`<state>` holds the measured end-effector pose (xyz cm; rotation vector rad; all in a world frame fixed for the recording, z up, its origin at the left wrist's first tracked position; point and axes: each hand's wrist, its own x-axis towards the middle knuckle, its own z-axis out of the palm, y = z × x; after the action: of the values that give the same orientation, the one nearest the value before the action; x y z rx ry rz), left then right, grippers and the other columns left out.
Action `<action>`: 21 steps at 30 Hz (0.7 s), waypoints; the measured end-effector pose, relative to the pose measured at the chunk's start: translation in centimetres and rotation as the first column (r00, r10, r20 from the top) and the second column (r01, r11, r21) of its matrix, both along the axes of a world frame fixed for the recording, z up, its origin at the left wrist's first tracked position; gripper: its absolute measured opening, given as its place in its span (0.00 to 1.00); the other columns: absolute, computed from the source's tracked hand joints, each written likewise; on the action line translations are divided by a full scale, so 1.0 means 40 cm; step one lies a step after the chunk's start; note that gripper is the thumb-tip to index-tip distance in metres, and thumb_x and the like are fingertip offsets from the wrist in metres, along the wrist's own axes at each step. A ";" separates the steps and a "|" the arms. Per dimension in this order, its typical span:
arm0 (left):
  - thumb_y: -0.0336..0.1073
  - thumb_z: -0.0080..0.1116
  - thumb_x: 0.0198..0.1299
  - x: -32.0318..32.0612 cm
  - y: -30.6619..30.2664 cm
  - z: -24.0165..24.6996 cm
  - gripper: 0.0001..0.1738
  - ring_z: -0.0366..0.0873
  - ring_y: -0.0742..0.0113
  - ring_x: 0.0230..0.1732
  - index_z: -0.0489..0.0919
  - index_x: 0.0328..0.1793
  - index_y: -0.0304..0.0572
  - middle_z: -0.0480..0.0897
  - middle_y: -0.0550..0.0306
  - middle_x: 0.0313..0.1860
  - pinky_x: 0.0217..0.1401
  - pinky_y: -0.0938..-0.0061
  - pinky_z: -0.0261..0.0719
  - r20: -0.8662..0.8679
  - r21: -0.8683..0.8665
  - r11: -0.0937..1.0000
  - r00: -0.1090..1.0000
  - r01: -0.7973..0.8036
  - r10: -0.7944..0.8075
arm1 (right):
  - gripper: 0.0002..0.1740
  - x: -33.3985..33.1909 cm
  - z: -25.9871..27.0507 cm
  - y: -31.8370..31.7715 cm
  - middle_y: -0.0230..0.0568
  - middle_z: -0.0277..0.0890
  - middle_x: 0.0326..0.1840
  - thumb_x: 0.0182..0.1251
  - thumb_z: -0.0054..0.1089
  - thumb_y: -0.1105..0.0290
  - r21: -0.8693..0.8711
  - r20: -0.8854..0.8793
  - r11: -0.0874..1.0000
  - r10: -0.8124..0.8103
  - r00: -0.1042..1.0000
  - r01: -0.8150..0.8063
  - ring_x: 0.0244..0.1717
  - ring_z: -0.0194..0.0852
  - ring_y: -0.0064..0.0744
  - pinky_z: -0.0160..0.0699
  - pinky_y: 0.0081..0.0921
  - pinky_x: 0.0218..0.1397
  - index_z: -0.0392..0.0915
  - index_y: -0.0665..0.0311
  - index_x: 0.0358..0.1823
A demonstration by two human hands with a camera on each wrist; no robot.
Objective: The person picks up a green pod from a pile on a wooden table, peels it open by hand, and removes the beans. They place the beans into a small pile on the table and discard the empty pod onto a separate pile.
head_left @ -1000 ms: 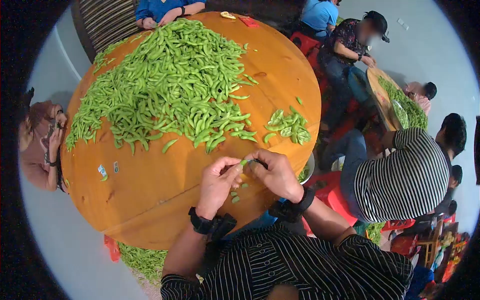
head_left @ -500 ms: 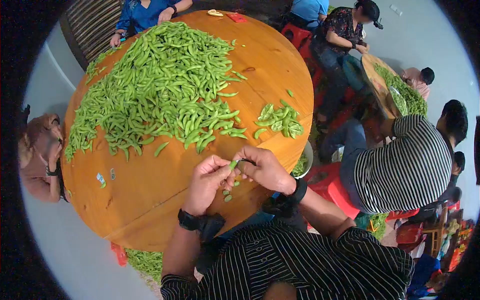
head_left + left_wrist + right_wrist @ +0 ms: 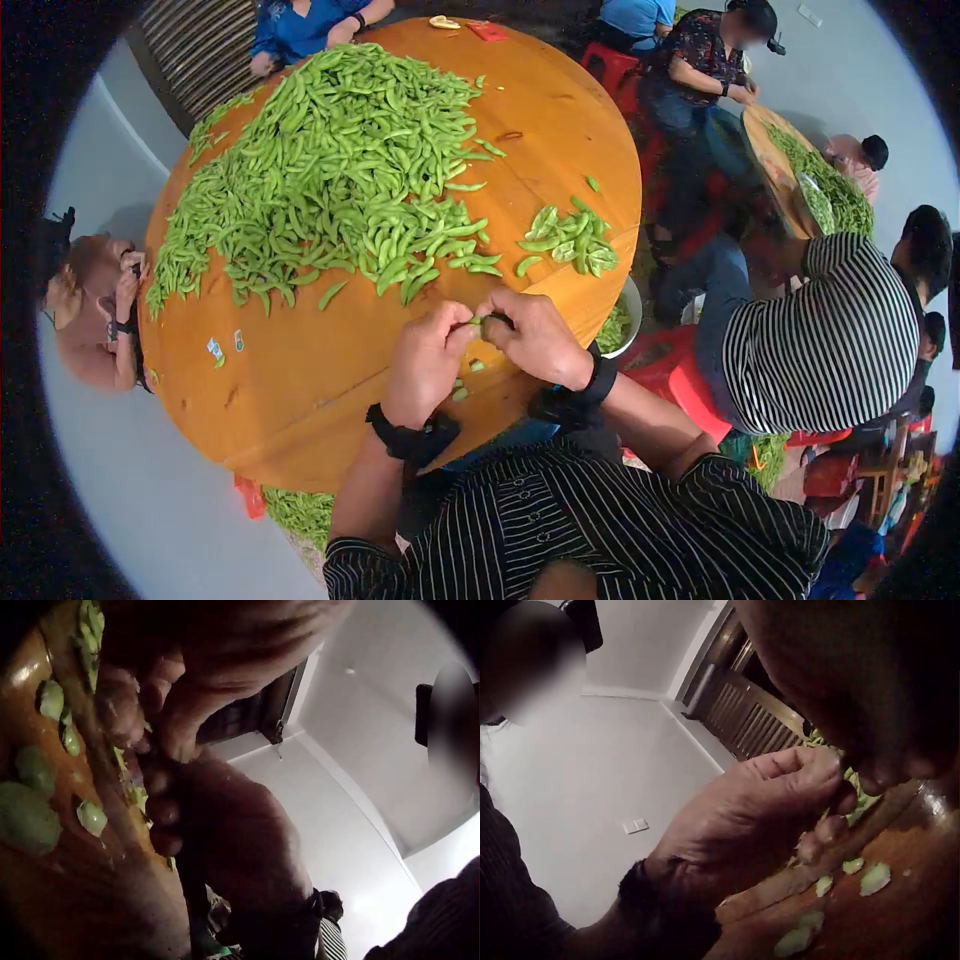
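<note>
Over the near part of the table, my left hand [image 3: 422, 365] pinches a green soybean pod [image 3: 474, 321] between thumb and fingertips; most of the pod is hidden. My right hand [image 3: 540, 342] meets it from the other side, fingers curled round a small dark tool [image 3: 497, 318] whose exact kind does not show. The fingertips of both hands come together at the pod. On the wood below lie several loose green pieces [image 3: 459, 392], seen larger as pale green beans [image 3: 92, 817] in the left wrist view and as similar pieces [image 3: 875, 879] in the right wrist view.
A big heap of soybean pods [image 3: 340, 170] covers the far left of the round wooden table [image 3: 560, 120]. A smaller pile of flat green pods [image 3: 570, 240] lies at right. Beside the table's edge stands a white bucket [image 3: 632, 318] holding greens. Other people sit around.
The pod showed more half a second ago; now the fingers cover most of it, the hands close together. The head view has shifted slightly. The person across has moved a hand.
</note>
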<state>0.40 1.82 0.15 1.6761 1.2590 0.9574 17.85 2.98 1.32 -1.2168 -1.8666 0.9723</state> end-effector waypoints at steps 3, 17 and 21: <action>0.30 0.57 0.64 0.011 -0.001 0.034 0.04 0.72 0.77 0.25 0.77 0.43 0.40 0.77 0.65 0.30 0.28 0.80 0.73 -0.035 -0.055 0.998 0.999 -0.023 0.021 | 0.06 0.003 -0.002 0.005 0.58 0.75 0.27 0.57 0.55 0.76 0.016 0.005 0.999 -0.034 0.999 0.034 0.30 0.77 0.56 0.74 0.40 0.34 0.76 0.67 0.37; 0.37 0.50 0.70 -0.007 0.024 0.000 0.09 0.73 0.79 0.26 0.76 0.46 0.40 0.77 0.64 0.29 0.24 0.83 0.72 0.407 -0.448 0.886 0.910 0.122 0.080 | 0.06 0.012 -0.052 0.025 0.48 0.78 0.30 0.60 0.55 0.76 -0.072 -0.184 0.993 0.081 0.980 -0.096 0.28 0.78 0.41 0.76 0.33 0.35 0.77 0.66 0.38; 0.31 0.49 0.67 0.018 0.015 0.021 0.04 0.71 0.78 0.24 0.74 0.43 0.39 0.74 0.63 0.25 0.23 0.80 0.68 0.243 -0.475 0.880 0.962 0.006 0.124 | 0.04 -0.004 -0.032 0.010 0.52 0.76 0.28 0.59 0.56 0.76 0.089 -0.078 0.995 0.059 0.995 -0.052 0.27 0.77 0.50 0.76 0.37 0.33 0.76 0.66 0.36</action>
<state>1.11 2.44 0.98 1.0935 1.2419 0.7973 17.70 3.37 0.04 -1.0645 -1.8687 0.9462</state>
